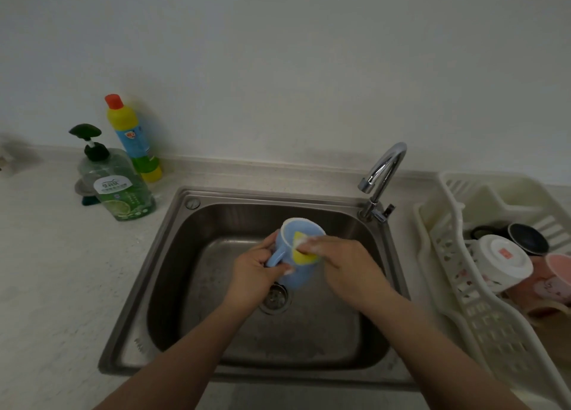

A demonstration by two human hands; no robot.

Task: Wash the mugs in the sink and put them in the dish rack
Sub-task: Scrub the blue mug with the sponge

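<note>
One blue mug (298,256) is in hand over the sink (173,255), held above the drain (274,297), and the coming move turns on how it lies between the two hands. The left hand (251,275) grips it by the handle, fingers curled round the loop, so the mug's body sits just to the right of that hand and slightly beyond it. The mug's long axis runs away from the person and upward, with the open mouth tilted toward the far wall of the basin and the base nearest the wrists. The right hand (343,267) comes in from the other side, its fingers pinching a yellow sponge (301,253) against the rim and the near side of the mug; suds show on the fingertips. So the mug lies directly left of the right hand, touching the sponge, and between both palms. No water can be seen running from the faucet (383,175), which stands beyond and to the right of the right hand. I judge this the scrubbing step, with rinsing not yet done. The dish rack (482,317) lies well to the right of the right hand, already holding a white mug (500,263), a dark mug (526,238) and a pink mug (553,276). The right hand is nearer the rack, but it is busy with the sponge, so the left would have to carry the mug across or pass it over.
</note>
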